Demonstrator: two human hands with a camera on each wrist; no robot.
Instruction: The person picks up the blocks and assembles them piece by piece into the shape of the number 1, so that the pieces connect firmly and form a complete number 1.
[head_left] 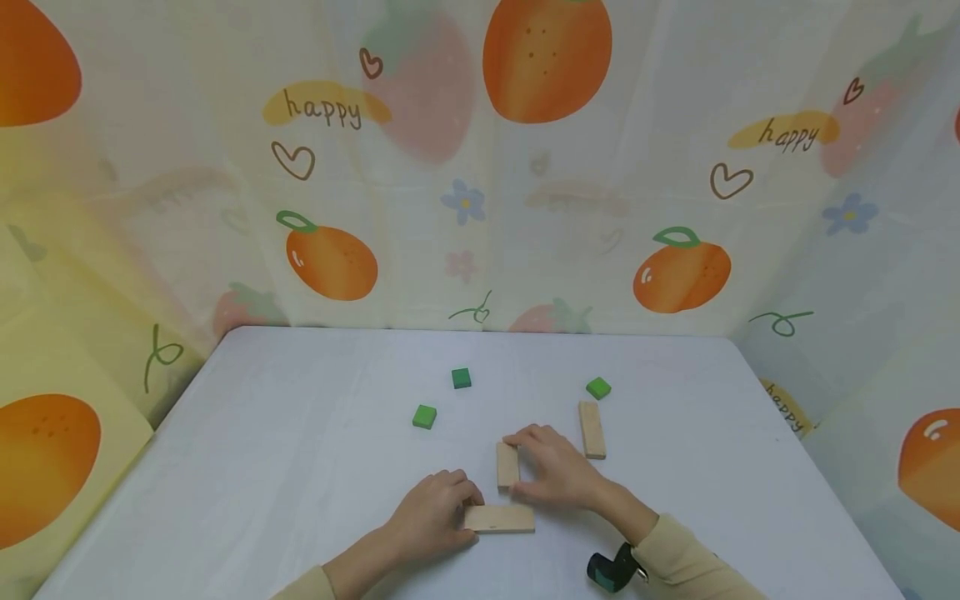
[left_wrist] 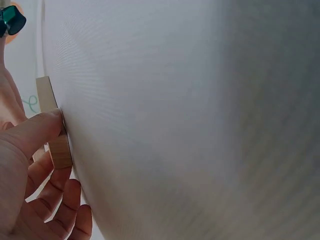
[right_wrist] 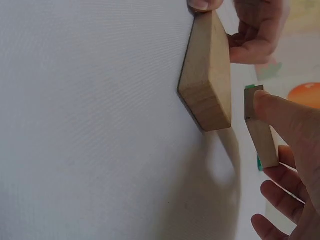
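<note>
A plain wooden block (head_left: 499, 519) lies crosswise near the front of the white table. My left hand (head_left: 438, 515) grips its left end, the thumb (left_wrist: 47, 126) on the near side and the fingers behind. Just beyond, a second wooden block (head_left: 507, 466) points away from me. My right hand (head_left: 558, 468) holds this one from the right, thumb at its near end and a fingertip at the far end. In the right wrist view the crosswise block (right_wrist: 207, 75) looms large, with the other block (right_wrist: 262, 137) between my right thumb and fingers.
A third wooden block (head_left: 592, 430) lies to the right of my right hand. Farther back are three small green blocks: one dark green (head_left: 461, 378), one at the left (head_left: 424, 417), one at the right (head_left: 598, 387). A black device (head_left: 611, 568) sits at my right wrist.
</note>
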